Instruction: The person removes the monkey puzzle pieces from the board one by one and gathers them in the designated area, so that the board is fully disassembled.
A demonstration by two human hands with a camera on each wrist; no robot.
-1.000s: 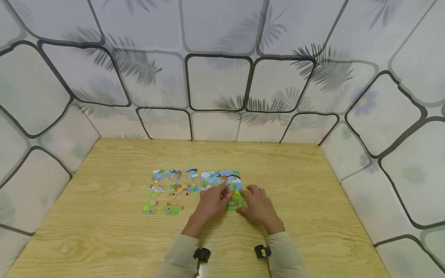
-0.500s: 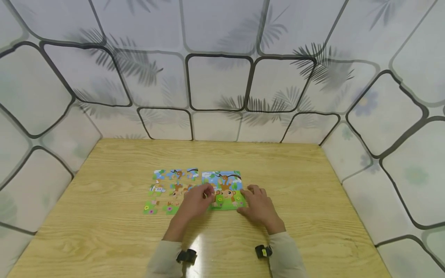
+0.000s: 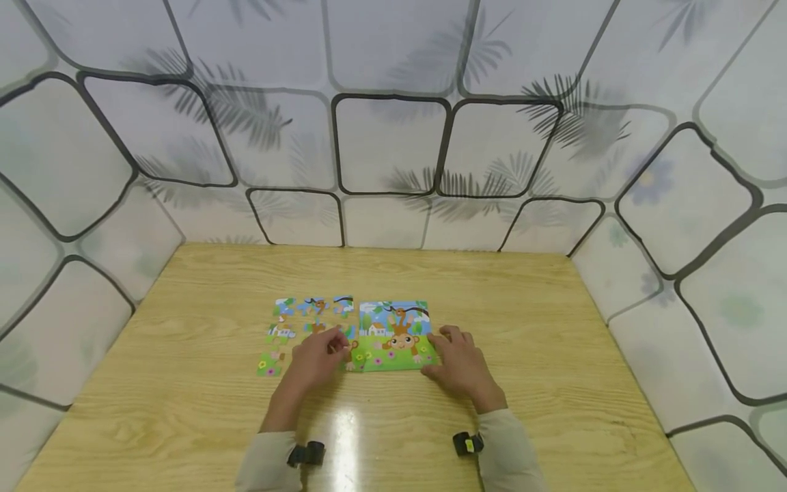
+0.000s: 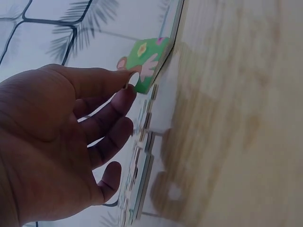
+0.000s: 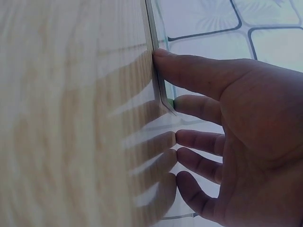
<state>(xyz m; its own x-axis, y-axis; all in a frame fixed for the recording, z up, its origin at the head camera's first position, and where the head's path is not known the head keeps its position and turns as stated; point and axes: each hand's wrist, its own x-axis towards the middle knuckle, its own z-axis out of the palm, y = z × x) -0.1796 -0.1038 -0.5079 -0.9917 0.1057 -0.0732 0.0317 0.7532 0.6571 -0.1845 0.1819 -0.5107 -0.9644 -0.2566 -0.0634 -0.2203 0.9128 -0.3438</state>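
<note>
My left hand (image 3: pixel 315 359) pinches a green jigsaw piece (image 4: pixel 150 61) between thumb and forefinger. This piece bears a yellow flower and a monkey's paw. The other left fingers are bent loosely and hold nothing. In the head view the hand hovers over the lower right of the laid-out jigsaw pieces (image 3: pixel 284 305) and hides some of them. Right of them lies a square monkey picture board (image 3: pixel 382 360). My right hand (image 3: pixel 460 362) rests at its lower right corner, thumb (image 5: pixel 189 71) and forefinger touching the edge, remaining fingers spread on the table.
A corner jigsaw piece (image 3: pixel 268 364) with flowers lies at the lower left of the group. Under everything is a wood-grain table (image 3: pixel 541 328), with patterned cloth walls (image 3: pixel 387 143) at the back and sides. A black wrist camera (image 3: pixel 306 454) sits on the left sleeve.
My left hand has moved left from over the picture board to the laid-out pieces, carrying the green jigsaw piece. My right hand has stayed at the board's corner.
</note>
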